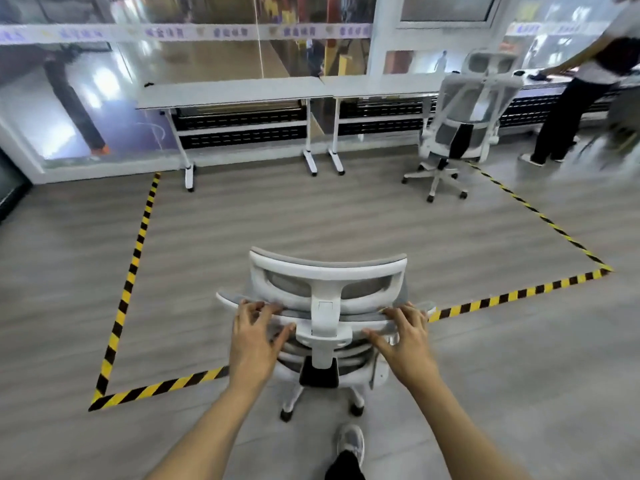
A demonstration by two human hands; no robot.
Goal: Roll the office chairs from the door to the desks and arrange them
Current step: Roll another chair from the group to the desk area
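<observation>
Both hands were on the back of a white office chair with grey mesh, which stood in the near middle of the floor, at the near edge of a square marked by yellow-and-black tape. The left hand gripped the top rim of the backrest on the left side, fingers curled over it, and the right hand held the same rim on the right side in the same way. The chair faced away, toward two white desks along the far glass wall. A second white chair stood far right, close to the right desk. Another person stood at the far right. One grey shoe was visible below the near chair.
</observation>
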